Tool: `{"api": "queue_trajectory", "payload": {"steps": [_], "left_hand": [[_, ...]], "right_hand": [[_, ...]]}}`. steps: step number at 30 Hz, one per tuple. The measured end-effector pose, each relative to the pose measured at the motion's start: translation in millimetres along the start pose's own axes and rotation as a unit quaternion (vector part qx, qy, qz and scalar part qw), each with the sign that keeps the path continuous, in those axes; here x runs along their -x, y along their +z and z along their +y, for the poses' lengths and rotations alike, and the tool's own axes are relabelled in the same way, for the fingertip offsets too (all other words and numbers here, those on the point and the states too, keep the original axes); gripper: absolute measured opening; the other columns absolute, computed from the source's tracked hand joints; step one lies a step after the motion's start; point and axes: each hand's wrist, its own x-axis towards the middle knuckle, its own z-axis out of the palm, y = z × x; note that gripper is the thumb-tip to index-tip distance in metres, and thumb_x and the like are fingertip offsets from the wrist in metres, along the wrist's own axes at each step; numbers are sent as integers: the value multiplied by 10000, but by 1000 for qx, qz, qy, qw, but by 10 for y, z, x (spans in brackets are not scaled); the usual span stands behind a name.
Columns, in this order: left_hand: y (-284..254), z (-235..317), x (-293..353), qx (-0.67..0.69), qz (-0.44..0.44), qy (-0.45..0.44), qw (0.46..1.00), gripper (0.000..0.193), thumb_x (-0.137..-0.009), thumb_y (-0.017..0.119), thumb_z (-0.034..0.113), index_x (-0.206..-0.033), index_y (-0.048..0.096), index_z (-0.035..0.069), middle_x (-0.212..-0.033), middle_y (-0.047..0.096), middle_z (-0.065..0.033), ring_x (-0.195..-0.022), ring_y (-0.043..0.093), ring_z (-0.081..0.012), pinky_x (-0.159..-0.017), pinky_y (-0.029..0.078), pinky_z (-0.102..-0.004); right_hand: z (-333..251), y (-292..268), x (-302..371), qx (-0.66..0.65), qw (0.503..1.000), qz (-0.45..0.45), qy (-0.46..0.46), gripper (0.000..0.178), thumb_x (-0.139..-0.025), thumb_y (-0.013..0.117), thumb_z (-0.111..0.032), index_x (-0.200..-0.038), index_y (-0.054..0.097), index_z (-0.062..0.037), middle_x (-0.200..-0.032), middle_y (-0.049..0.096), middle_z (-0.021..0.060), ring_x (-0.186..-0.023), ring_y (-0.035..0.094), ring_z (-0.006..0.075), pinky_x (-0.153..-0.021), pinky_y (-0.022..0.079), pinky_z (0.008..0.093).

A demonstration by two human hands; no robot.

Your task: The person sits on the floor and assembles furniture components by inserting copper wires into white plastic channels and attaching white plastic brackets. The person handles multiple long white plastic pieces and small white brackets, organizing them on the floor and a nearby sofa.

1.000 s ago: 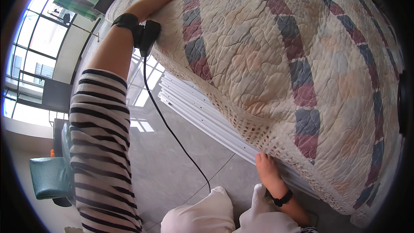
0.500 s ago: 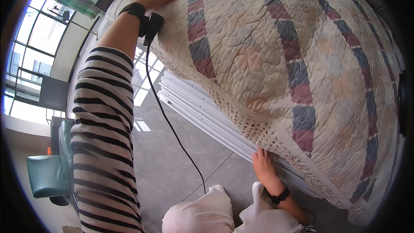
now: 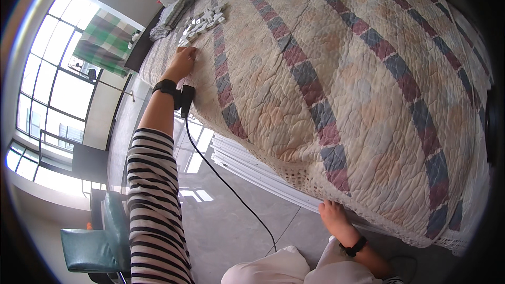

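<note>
My left hand (image 3: 184,62) curls on the quilt (image 3: 273,105) just beside the small white pieces (image 3: 204,24), my right hand (image 3: 334,217) bends at the white strips (image 3: 252,169), and I cannot tell whether either pinches anything.

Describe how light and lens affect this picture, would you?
In the head view, the window panes glare nearly white; bright patches reflect off the glossy floor; the quilt's stripes bow, likely from fisheye distortion; the outer corners fall to black.
</note>
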Motion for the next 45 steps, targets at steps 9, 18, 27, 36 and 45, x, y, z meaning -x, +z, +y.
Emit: {"api": "queue_trajectory", "payload": {"steps": [9,18,27,36,45], "left_hand": [[58,654,1731,328,278,-33,902,108,-966,643,77,-1062,611,39,-939,686,-67,-865,661,-167,-759,495,-281],[696,1528,4087,622,225,-274,698,272,-930,685,23,-1107,479,47,-975,630,-82,-846,715,-203,-745,571,-305],[1874,2360,5892,606,21,-529,594,293,-899,654,-7,-1146,509,55,-1116,634,-48,-964,639,-129,-829,490,-238],[1998,2594,5918,585,-42,-408,700,397,-950,703,190,-1242,490,25,-1197,607,-109,-1034,581,-161,-852,500,-309],[1957,2426,5724,462,-100,-448,759,420,-877,752,143,-1234,556,44,-1059,623,-64,-935,588,-161,-805,487,-299]], "right_hand": [[381,-908,490,-161,987,20,9,269,-734,665,-41,-963,526,-26,-1202,580,166,-1019,613,377,-831,525,443],[646,-872,1394,-221,960,-58,163,483,-715,811,-159,-1121,563,-79,-995,647,143,-868,661,386,-711,540,464],[1078,-853,2184,-150,972,-135,116,459,-737,798,-148,-1145,613,-49,-984,628,177,-896,619,419,-752,504,482],[756,-845,2065,64,945,-249,200,396,-773,778,-161,-1099,582,-50,-996,574,174,-1024,583,398,-851,492,495],[75,-1011,603,-106,954,-279,-39,414,-816,781,-219,-1137,605,-26,-960,609,168,-840,658,385,-713,538,457]]}}
